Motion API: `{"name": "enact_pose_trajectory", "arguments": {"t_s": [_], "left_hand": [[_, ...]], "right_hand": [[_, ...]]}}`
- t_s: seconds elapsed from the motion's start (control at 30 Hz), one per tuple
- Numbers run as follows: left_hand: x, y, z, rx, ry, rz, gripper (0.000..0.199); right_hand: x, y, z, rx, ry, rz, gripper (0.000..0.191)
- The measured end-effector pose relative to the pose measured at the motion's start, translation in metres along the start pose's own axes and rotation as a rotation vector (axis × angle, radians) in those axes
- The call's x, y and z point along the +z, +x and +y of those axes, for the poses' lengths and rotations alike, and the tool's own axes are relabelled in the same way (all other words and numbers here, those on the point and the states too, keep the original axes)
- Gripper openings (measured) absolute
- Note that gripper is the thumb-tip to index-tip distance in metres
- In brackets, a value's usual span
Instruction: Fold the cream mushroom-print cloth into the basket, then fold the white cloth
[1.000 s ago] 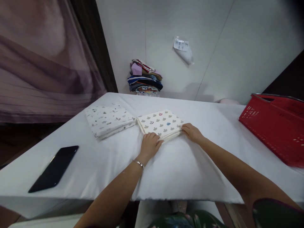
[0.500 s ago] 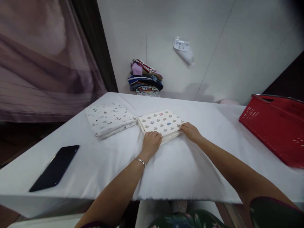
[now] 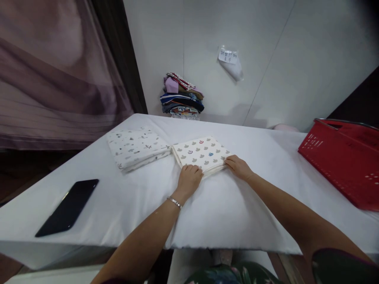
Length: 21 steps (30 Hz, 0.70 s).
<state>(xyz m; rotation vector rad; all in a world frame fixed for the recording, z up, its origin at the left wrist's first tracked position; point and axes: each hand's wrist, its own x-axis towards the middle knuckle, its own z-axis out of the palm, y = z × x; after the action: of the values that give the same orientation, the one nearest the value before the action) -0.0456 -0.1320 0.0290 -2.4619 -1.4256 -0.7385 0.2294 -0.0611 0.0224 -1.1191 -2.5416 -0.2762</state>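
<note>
A folded cream cloth printed with grey shapes and a few red and blue ones lies in the middle of the white-covered table. My left hand, with a bracelet at the wrist, grips its near edge, fingers on top. At its right corner my right hand pinches the folded layers. Both thumbs are mostly hidden. Just left of it, and touching or nearly touching its corner, rests another folded white cloth with small grey prints.
A black phone lies at the table's left front. The red plastic basket stands on the right. Against the wall at the back is a stack of folded fabrics. A labelled plastic bag hangs on the wall.
Both hands stay on the near side of the cream cloth with hardly any movement. Its front layers look slightly more pressed together. The view has shifted a little.
</note>
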Motion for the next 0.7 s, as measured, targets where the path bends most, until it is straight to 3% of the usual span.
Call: {"name": "enact_pose_trajectory", "arguments": {"t_s": [0.2,0.37,0.43,0.6,0.7], "left_hand": [[0.006,-0.001,0.001,0.026,0.032,-0.001,0.014],[0.011,-0.002,0.002,0.039,0.1,-0.012,0.016],[0.011,-0.003,0.003,0.038,0.106,-0.016,0.017],[0.011,-0.004,0.005,0.033,0.061,-0.031,0.018],[0.012,-0.005,0.006,0.027,0.042,-0.055,0.018]], "right_hand": [[-0.008,0.007,-0.007,0.025,0.055,0.036,0.026],[-0.013,0.04,-0.025,0.047,0.173,0.177,0.03],[-0.007,0.052,-0.03,0.067,0.168,0.114,0.034],[0.019,0.054,-0.032,0.315,0.062,-0.28,0.054],[0.024,0.048,-0.032,0.364,0.069,-0.348,0.056]]}}
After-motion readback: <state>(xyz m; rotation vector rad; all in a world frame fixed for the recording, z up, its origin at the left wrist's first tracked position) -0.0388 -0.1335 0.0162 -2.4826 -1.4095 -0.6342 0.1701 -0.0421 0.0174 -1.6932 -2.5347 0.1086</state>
